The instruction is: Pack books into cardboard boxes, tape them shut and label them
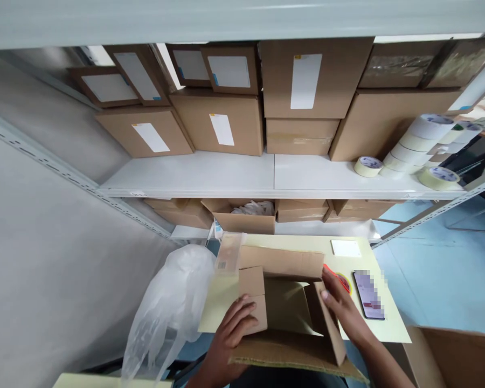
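Note:
Close to my body is a small brown cardboard box (282,261), its flaps spread and its middle open. Pale tabletop seems to show through it. My left hand (236,328) has its fingers over the left flap; its thumb is hidden. At the right side, my right hand (341,302) grips a flap with the thumb on the inner face and fingers outside. Just beyond that hand lie a red tape dispenser (327,269) and a yellow-rimmed tape roll (345,281), both partly covered.
The cream table (392,323) carries a phone (368,293), a white card (345,248) and a clear plastic case (228,253). A translucent plastic bag (173,296) hangs at left. Shelving (202,172) ahead holds cartons (220,121) and tape rolls (416,140). An open carton (456,355) stands lower right.

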A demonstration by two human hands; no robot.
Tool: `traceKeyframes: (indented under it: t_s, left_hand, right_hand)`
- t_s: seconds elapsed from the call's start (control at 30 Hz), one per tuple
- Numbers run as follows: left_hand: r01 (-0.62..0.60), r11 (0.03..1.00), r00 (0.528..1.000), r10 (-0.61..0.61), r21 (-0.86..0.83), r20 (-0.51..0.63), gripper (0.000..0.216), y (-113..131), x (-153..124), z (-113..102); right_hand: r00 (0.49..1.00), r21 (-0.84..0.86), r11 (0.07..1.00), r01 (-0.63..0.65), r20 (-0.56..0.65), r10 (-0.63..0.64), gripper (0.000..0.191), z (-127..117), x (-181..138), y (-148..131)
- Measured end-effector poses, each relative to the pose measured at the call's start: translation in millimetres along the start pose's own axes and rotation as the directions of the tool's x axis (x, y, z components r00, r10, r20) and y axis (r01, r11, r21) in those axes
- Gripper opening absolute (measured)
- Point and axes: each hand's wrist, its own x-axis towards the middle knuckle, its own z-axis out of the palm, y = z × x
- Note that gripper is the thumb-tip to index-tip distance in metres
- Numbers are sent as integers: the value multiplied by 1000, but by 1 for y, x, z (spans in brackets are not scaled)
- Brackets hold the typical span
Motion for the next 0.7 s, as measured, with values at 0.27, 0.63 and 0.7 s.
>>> traceKeyframes:
  t_s: [0.27, 0.63, 0.7]
  left_hand:
    - [213, 977, 977, -213, -8, -5, 95, 35, 12, 6]
    - [354, 935, 935, -354, 29, 12, 38, 63, 31, 24]
    - [362, 932, 931, -362, -1, 36, 36, 62, 24, 35]
  right_hand:
    - [999, -72, 997, 36, -20, -38, 39, -16, 16, 10]
    - [995, 96, 991, 92, -38, -88, 20, -41, 32, 45]
    - [996, 74, 993, 94, -14, -93, 21, -45, 38, 41]
